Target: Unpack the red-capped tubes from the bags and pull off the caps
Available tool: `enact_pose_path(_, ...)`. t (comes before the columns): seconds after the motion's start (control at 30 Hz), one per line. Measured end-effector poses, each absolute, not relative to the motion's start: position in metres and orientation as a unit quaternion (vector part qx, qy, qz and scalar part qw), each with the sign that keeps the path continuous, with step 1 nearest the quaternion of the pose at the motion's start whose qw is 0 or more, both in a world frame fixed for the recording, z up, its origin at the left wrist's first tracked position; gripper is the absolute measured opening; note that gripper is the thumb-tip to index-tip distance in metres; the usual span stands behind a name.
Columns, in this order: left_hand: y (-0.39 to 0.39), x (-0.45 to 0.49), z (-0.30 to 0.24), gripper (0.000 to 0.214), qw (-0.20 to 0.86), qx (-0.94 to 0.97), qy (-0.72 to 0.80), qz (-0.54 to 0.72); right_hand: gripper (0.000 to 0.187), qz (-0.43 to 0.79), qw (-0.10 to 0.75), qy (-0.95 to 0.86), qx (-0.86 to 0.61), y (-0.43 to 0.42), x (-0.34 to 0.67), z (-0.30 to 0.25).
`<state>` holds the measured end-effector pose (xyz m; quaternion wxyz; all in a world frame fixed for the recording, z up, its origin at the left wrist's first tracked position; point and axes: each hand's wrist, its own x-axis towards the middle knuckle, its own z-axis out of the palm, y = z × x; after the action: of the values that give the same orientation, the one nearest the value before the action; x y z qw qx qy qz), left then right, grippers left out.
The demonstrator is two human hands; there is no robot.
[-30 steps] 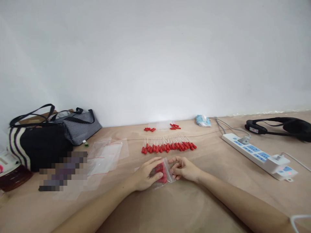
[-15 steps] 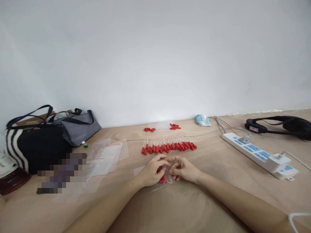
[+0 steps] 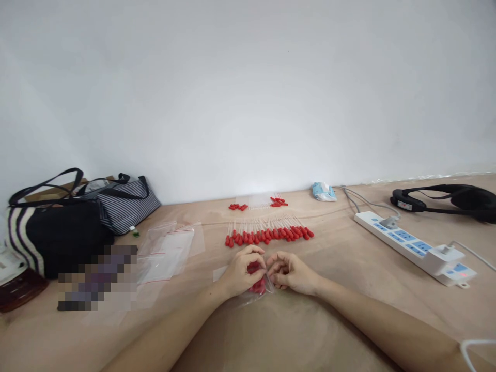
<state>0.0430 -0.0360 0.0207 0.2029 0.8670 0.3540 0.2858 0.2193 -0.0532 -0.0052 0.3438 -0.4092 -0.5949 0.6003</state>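
Low over the table, a clear plastic bag (image 3: 256, 292) with red pieces inside lies between my hands. My left hand (image 3: 245, 271) curls over the bag, thumb and fingers closed on it. At the bag's right edge, my right hand (image 3: 289, 271) pinches the plastic with bent fingers; its fingertips nearly meet those of my left hand. Just beyond lies a row of droppers (image 3: 267, 235), red bulbs toward me and thin clear stems pointing away. Part of a flat whitish sheet (image 3: 219, 274) shows by my left wrist.
More red-bulbed droppers (image 3: 278, 202) lie near the wall by a clear sheet. Flat clear zip bags (image 3: 166, 256) overlap at left, beside black and striped bags (image 3: 124, 201). A power strip (image 3: 403, 243), black headset (image 3: 445, 201) and blue-white packet (image 3: 324, 191) are at right.
My hands have shifted very slightly at the bag. The plastic at its right edge now stands up less, and more red shows under my left fingers.
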Motion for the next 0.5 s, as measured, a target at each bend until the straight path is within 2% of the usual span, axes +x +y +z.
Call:
enact_pose_path(0.1,-0.0363,0.0425,0.0209,0.01,0.21,0.866,0.351,0.289,0.017,0.54,0.35,-0.647,-0.408,-0.0557,0.2185,-0.0041)
enact_pose_path(0.27,-0.0368,0.0417,0.0223,0.011,0.224,0.87,0.325,0.295,0.016,0.288,0.348,-0.806,-0.383,-0.0593,0.2214,-0.0011)
enact_pose_path(0.5,-0.038,0.0411,0.025,0.01,0.207,0.884,0.312,0.278,0.011,-0.028,0.276,-0.908,-0.314,-0.0579,0.2276,0.0)
